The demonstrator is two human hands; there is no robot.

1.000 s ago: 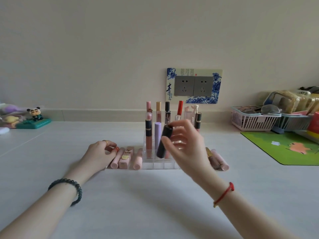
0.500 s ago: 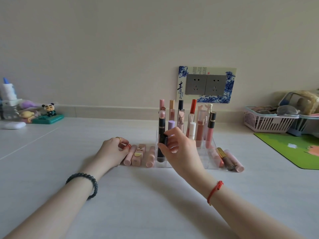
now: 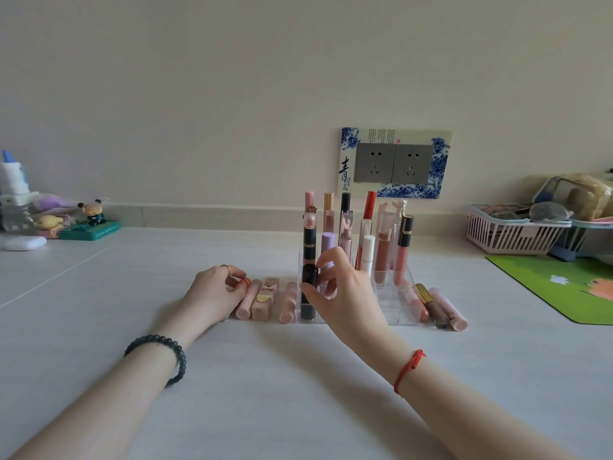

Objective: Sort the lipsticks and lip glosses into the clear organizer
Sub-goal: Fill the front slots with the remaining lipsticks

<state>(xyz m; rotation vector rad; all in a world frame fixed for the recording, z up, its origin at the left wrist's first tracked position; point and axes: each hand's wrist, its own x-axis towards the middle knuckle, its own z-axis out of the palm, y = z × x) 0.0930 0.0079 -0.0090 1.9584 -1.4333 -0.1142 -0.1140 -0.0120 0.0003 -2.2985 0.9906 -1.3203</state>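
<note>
The clear organizer [image 3: 399,315] stands mid-table with several lipsticks and glosses upright in its back rows. A black lipstick [image 3: 309,277] stands upright in the front-left slot. My right hand [image 3: 348,293] is curled around it, thumb low on the tube and fingers at its top. My left hand [image 3: 212,293] rests on the table left of the organizer, fingers closed on a small red-capped tube [image 3: 243,283]. Three pink tubes [image 3: 265,298] lie beside it. Three more tubes [image 3: 434,307] lie right of the organizer.
A pink basket [image 3: 510,232] and a green mat [image 3: 564,283] sit at the right. Figurines [image 3: 93,217], a bottle and a white case [image 3: 25,242] are at the far left. A wall socket [image 3: 394,162] is behind the organizer.
My right hand brought the black lipstick from above the organizer down into the front-left slot. The view shifted left. My left hand stayed by the pink tubes.
</note>
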